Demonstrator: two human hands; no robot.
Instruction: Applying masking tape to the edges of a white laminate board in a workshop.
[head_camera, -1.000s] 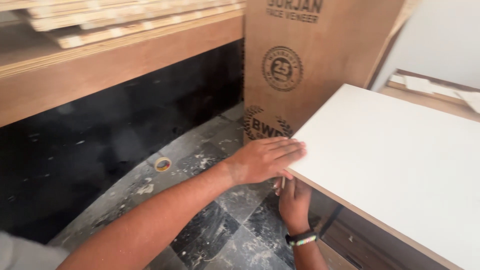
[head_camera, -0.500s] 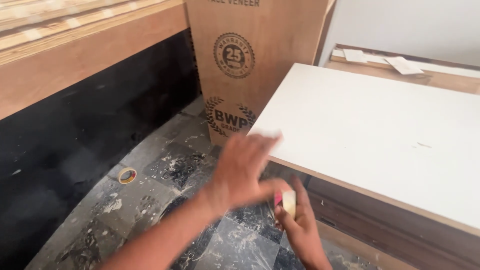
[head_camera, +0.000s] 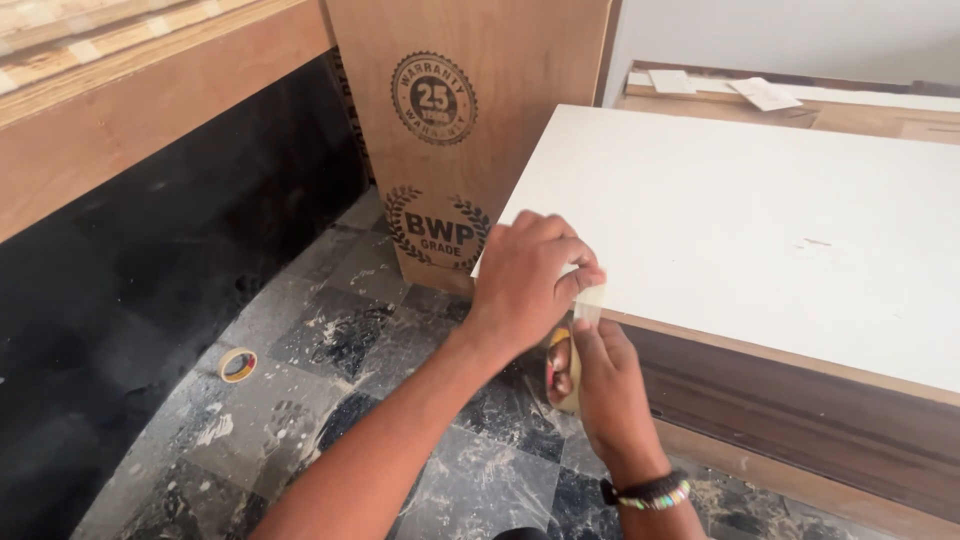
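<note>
Marbled dark floor tiles (head_camera: 330, 400), smeared with pale paint and dust, run under a low white board (head_camera: 760, 230) that serves as the tabletop, and the work sits at that board's near edge, at about 6 o'clock in the view. A roll of pale masking tape (head_camera: 562, 372) is gripped in the right hand (head_camera: 605, 395), closed around it just below the board's edge, with a short strip of tape (head_camera: 588, 296) pulled up from it. The left hand (head_camera: 530, 275) is curled with its fingertips pinching and pressing the top of that strip against the corner of the white face, so both hands are closed on tape rather than spread. Judging from how things lie, the taping of the edge looks barely begun: one end of the strip is fixed at the corner, while the long brown edge band (head_camera: 800, 362) running toward 3 o'clock shows no tape. A beaded wristband (head_camera: 645, 492) sits on the right wrist. Compared with half a second ago, the left hand has dropped from a blurred sweep above the edge onto the corner, and the roll has risen closer to the board. Further out, a stamped plywood sheet (head_camera: 470, 120) leans upright at 12 o'clock, a second tape roll (head_camera: 237, 364) lies on the floor at 9 o'clock, and a wooden shelf (head_camera: 150, 120) runs along 10 o'clock.
</note>
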